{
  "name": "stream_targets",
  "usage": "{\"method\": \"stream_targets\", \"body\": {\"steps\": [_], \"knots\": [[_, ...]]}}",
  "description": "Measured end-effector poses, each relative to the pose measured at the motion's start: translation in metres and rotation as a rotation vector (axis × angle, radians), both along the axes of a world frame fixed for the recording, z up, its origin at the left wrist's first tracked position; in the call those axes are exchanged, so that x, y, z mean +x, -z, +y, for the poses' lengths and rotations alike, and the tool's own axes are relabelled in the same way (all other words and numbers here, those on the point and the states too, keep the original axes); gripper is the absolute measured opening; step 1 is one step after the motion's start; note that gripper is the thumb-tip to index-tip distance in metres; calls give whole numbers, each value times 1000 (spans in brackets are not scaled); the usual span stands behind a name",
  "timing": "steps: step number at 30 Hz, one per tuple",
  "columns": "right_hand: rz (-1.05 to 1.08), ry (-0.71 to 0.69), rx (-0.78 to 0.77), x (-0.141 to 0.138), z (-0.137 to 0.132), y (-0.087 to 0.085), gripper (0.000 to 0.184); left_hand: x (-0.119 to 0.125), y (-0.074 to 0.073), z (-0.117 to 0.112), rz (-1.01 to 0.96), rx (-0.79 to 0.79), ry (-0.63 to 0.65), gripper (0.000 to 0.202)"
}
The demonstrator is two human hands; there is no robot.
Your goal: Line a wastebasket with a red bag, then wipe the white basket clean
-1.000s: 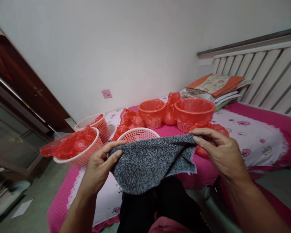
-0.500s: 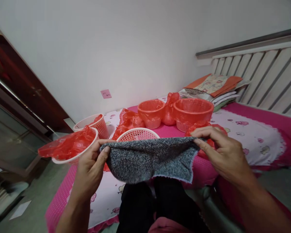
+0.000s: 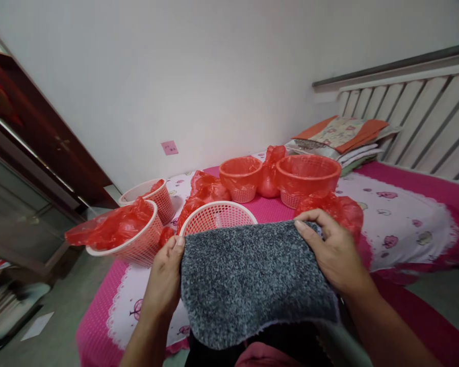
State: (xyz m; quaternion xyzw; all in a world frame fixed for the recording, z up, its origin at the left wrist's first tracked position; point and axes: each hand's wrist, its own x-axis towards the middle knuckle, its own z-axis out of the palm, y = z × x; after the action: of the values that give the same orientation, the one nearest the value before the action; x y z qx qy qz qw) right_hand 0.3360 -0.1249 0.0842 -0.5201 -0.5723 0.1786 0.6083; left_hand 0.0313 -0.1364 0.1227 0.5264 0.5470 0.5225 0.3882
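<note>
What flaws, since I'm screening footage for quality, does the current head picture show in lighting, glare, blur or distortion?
Head view: soft, dim light, no sharp shadows on the pale wall; small glints on the red plastic bag at left; the door leans and the radiator looks stretched, wide-angle style; speckle on the gray cloth reads fairly clearly, clutter at lower left looks smeared.

The left hand [image 3: 163, 278] and right hand [image 3: 331, 252] were bare, as were both forearms [image 3: 147, 326]; black trousers [image 3: 296, 340] and a dusky-pink garment [image 3: 263, 355] showed nearest.

Home bedroom, frilled pink bedspread [image 3: 390, 219], wall radiator [image 3: 413, 122], folded bedding [image 3: 344, 135]
</note>
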Motion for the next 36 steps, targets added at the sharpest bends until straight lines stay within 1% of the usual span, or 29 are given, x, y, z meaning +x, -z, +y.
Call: {"method": "stream_targets", "body": {"steps": [2, 5, 7, 8, 10, 13, 15, 18, 22, 24, 26, 27, 28, 30, 31, 32, 33, 34, 35, 36], "knots": [[163, -96, -62, -6, 1, -1, 29, 6, -2, -5, -24, 6, -14, 46], [399, -209, -119, -13, 3, -7, 34, 13, -6, -13, -33, 53, -95, 43], [496, -267, -131, -19, 3, -11, 37, 20, -5, -17, -26, 66, -125, 42], [530, -307, -143, -24, 3, -13, 38, 25, -3, -20, -18, 63, -118, 42], [586, -423, -177, -39, 1, -15, 38, 37, 3, -25, -20, 45, -56, 43], [634, -624, -213, -68, -6, -12, 38, 55, 13, -29, -82, 20, 86, 43], [622, -690, -217, -83, -11, -8, 37, 62, 16, -30, -142, 6, 148, 42], [609, -698, -219, -91, -14, -1, 35, 66, 18, -29, -212, -34, 174, 44], [622, -743, -254, -91, -17, 3, 36, 69, 19, -29, -233, -51, 150, 55], [539, -777, -258, -89, -20, 2, 35, 70, 19, -28, -281, -41, 120, 57], [404, -813, -245, -87, -20, 0, 35, 70, 19, -26, -364, -47, 104, 50], [350, -809, -229, -86, -19, 0, 35, 68, 20, -25, -417, -57, 100, 45], [318, -776, -211, -83, -17, 1, 34, 66, 21, -23, -470, -69, 101, 40], [329, -604, -155, -77, -10, 7, 32, 61, 25, -22, -554, -97, 128, 35], [354, -517, -125, -73, -6, 11, 34, 58, 28, -23, -579, -114, 144, 33], [379, -468, -107, -70, -3, 16, 42, 55, 31, -24, -594, -133, 159, 33], [399, -480, -116, -67, -1, 21, 53, 53, 35, -26, -608, -151, 175, 33], [415, -557, -164, -64, -1, 26, 65, 51, 38, -29, -625, -168, 187, 33], [432, -682, -250, -62, -2, 32, 73, 49, 42, -32, -648, -181, 193, 32], [454, -824, -360, -61, -6, 37, 77, 48, 45, -34, -672, -190, 190, 33]]}}
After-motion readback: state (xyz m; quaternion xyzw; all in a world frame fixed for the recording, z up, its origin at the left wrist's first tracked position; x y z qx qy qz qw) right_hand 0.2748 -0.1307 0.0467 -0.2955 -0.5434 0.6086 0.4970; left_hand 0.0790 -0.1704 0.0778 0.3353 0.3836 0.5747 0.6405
